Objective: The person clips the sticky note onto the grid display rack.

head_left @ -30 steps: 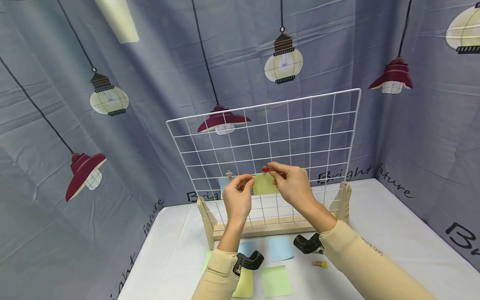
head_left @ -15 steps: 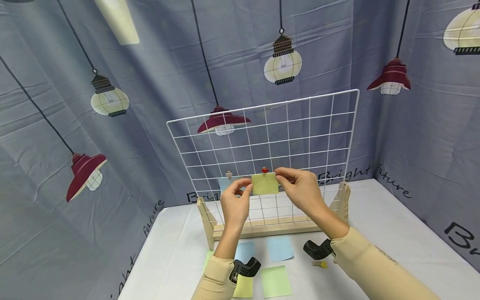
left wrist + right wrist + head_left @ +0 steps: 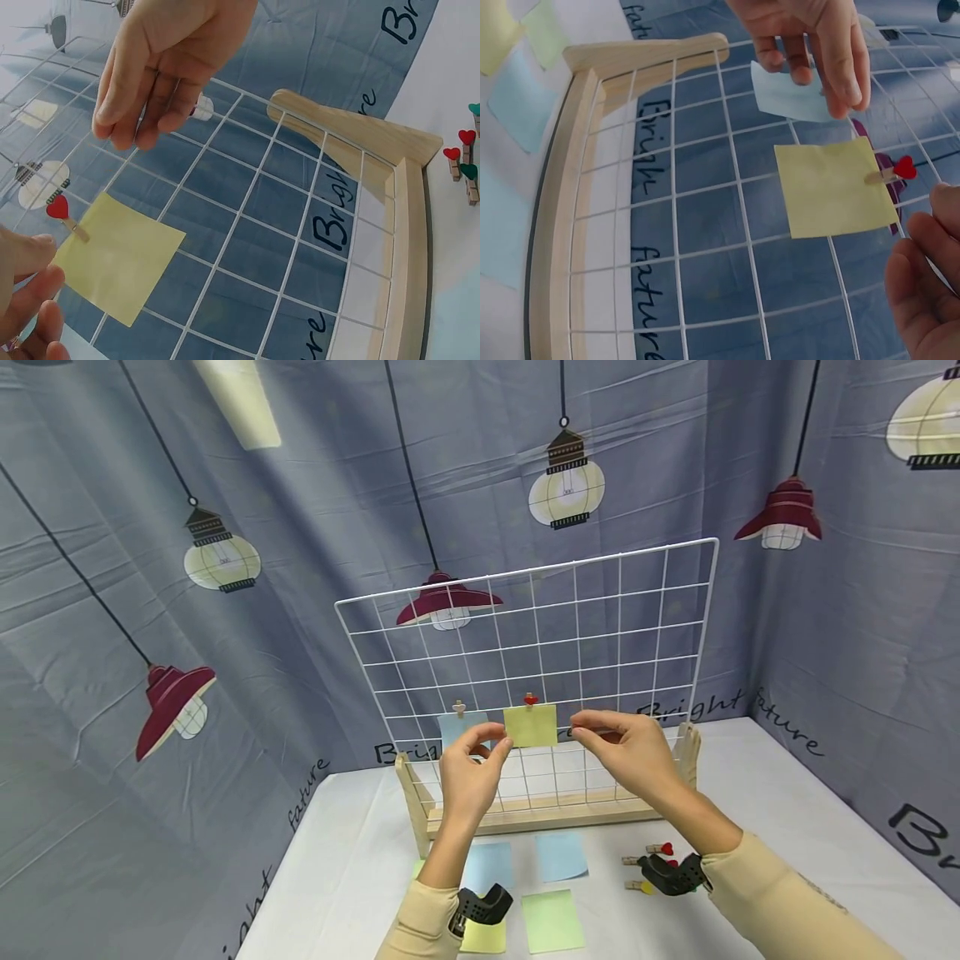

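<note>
A yellow sticky note hangs on the white wire grid, held at its top edge by a small wooden clip with a red heart. My left hand is beside the note's left edge, thumb and fingertips loosely bent; the right wrist view shows a small gap between them. My right hand is apart from the note on its right side, fingers relaxed and holding nothing. Left of the yellow note a blue sticky note hangs from a pale clip, partly hidden behind my left hand in the head view.
The grid stands in a wooden base on a white table. In front lie blue notes, a green note and a yellow note. Several heart clips lie at the right. A patterned curtain hangs behind.
My right hand has moved off the red heart clip and away to the right. My left hand has shifted slightly downward. The yellow note stays hanging on the grid.
</note>
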`<state>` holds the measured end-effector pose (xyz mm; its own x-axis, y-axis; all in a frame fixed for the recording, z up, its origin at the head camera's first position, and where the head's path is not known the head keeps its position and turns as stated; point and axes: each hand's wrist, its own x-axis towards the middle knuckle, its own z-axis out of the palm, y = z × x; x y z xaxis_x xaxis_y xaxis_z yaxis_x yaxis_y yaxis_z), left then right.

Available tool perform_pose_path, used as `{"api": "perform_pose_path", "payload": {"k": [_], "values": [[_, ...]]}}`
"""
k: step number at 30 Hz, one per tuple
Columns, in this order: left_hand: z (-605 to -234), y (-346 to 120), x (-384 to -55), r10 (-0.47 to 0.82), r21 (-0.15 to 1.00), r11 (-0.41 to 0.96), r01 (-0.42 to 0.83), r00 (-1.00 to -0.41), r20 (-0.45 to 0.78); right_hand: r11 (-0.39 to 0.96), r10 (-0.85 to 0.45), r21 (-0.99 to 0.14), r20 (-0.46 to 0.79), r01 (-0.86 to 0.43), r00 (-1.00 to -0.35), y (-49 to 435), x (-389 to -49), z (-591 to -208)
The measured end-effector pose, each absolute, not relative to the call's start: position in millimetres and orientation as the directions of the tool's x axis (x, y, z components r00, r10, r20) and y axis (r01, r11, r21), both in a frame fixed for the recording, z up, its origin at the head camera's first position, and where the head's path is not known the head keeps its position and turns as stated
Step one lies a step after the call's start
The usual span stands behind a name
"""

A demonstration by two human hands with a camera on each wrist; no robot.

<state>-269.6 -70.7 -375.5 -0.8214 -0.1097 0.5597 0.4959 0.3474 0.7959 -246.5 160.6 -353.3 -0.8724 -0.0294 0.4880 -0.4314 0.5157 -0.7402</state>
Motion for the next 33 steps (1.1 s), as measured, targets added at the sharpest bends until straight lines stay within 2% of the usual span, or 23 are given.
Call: {"api": "perform_pose_path", "payload": {"k": [14, 33], "values": [[-380, -82, -259, 0.003, 0.772, 0.364, 0.521, -0.829, 0.559, 0.508, -0.087, -0.766, 0.409, -0.394, -0.908, 182, -231, -363], [-397, -107, -252, 0.029, 0.787, 0.371, 0.492, -0.854, 0.52, 0.574, -0.053, -0.748, 0.371, -0.332, -0.927, 223, -219, -388]]}}
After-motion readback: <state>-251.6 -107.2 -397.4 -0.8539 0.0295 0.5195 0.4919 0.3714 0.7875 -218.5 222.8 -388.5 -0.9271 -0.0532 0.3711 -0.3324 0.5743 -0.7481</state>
